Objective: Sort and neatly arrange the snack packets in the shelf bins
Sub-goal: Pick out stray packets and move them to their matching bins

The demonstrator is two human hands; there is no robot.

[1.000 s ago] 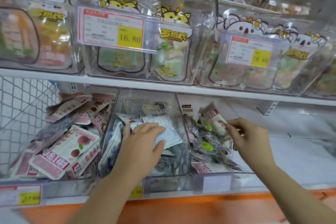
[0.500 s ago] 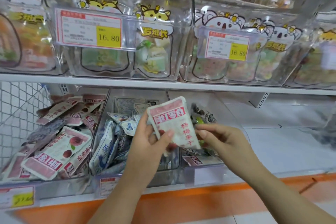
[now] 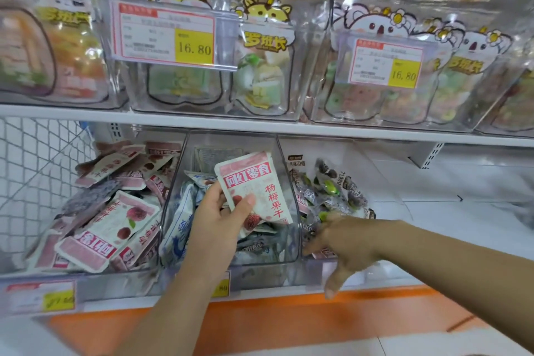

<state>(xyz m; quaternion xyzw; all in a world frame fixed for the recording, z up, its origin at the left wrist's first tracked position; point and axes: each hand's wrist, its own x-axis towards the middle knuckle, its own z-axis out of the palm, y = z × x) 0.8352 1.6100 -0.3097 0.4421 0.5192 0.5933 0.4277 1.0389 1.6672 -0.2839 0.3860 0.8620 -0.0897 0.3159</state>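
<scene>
My left hand (image 3: 219,222) pinches pink-white packet (image 3: 254,188), thumb across front, fingers behind. Packet upright above middle bin (image 3: 231,133), over blue-white packs (image 3: 179,222). Matching pink packets (image 3: 115,220) heaped in left bin (image 3: 121,276) (next one over). My right hand (image 3: 344,240) reaches into front of right bin (image 3: 332,147), among green-dark packets (image 3: 329,188). Fingers blurred, can't tell if they grip anything.

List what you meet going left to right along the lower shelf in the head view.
Wire mesh panel, pink-packet bin, blue-and-white-packet bin, bin of clear-wrapped green and dark snacks, bare white shelf. Left out: the pink packet held by the left hand, overlapping the middle bin.
</scene>
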